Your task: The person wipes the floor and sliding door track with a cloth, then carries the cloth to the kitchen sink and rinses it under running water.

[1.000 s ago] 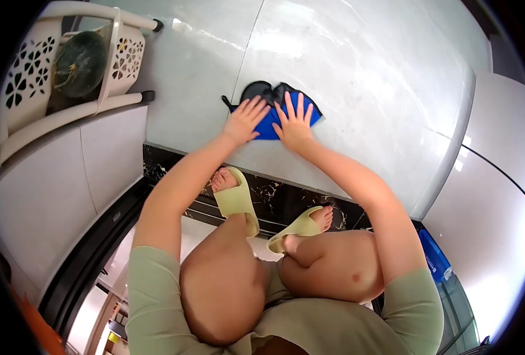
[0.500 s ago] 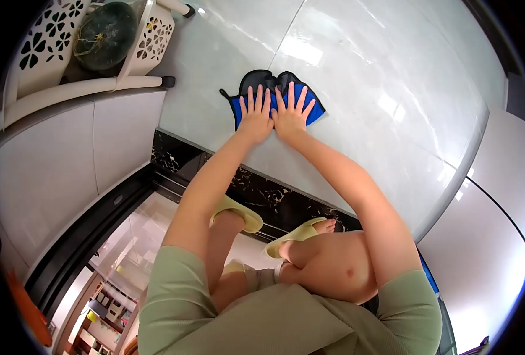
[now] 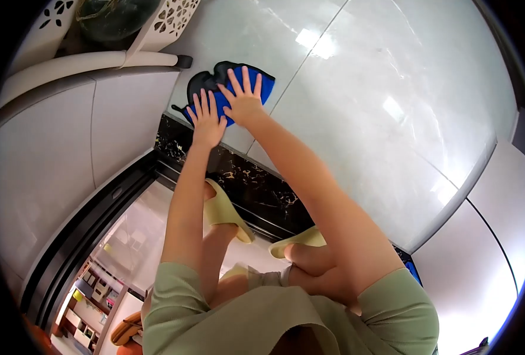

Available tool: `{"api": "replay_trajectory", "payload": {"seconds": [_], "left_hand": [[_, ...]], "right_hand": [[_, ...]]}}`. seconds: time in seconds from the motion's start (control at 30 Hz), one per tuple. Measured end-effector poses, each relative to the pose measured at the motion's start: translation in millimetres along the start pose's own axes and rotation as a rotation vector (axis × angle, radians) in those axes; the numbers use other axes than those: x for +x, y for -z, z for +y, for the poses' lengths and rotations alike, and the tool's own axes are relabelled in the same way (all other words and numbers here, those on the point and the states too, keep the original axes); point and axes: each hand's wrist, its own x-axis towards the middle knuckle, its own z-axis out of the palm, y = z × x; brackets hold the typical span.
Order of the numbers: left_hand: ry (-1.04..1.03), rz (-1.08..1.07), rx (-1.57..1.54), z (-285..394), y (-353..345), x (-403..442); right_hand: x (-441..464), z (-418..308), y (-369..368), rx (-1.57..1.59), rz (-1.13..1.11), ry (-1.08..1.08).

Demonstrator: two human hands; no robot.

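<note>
A blue cloth with black trim [image 3: 220,103] and a small black loop lies on the pale tiled floor [image 3: 357,118], near the dark marble sill [image 3: 233,160]. Flat on its left part rests my left hand [image 3: 208,123], fingers spread. My right hand [image 3: 245,102] presses on the blue area further right, its fingers also stretched apart. Neither hand is wrapped round the cloth. Some of the cloth is covered by my palms and fingers.
At the upper left stands a cream rack [image 3: 150,58] with cut-out patterns, holding a dark green watermelon [image 3: 117,21]. White tiled wall [image 3: 49,136] runs below it. My feet in yellow-green slippers [image 3: 224,210] are by the sill. A glossy white panel [image 3: 457,254] rises at right.
Both hands have slid the cloth to the left across the floor, closer to the rack and the sill's left end. The camera view has shifted a little too.
</note>
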Motion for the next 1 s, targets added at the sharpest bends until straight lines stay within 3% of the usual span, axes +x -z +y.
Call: {"api": "replay_trajectory", "payload": {"seconds": [0.13,0.33,0.47,0.57,0.67,0.8,1.0], "left_hand": [[0.110,0.114,0.073,26.4,-22.7,-16.6],[0.170,-0.061,0.048,138.1,-39.9,-64.7],[-0.009,-0.098,-0.097,222.8,-43.8,-110.2],[-0.105,-0.090,-0.021,264.3,-66.1,-144.5],[-0.026,-0.113,-0.151,263.4,-63.3,-138.9],[0.124,0.011,-0.075,210.8,-59.0,-108.6],[0.116,0.014,0.046,224.1,-82.9,-112.1]], "right_hand": [[-1.1,6.3,7.0,0.006,-0.061,0.205],[-78.0,77.1,27.5,0.027,-0.113,0.460],[-187.1,127.9,37.0,0.156,-0.126,0.273],[-240.7,142.1,32.7,0.137,-0.132,0.142],[-231.4,130.7,21.0,0.085,0.018,0.116],[-160.6,97.6,9.0,0.119,0.186,0.225],[-164.9,115.7,4.7,0.070,0.146,0.283]]}}
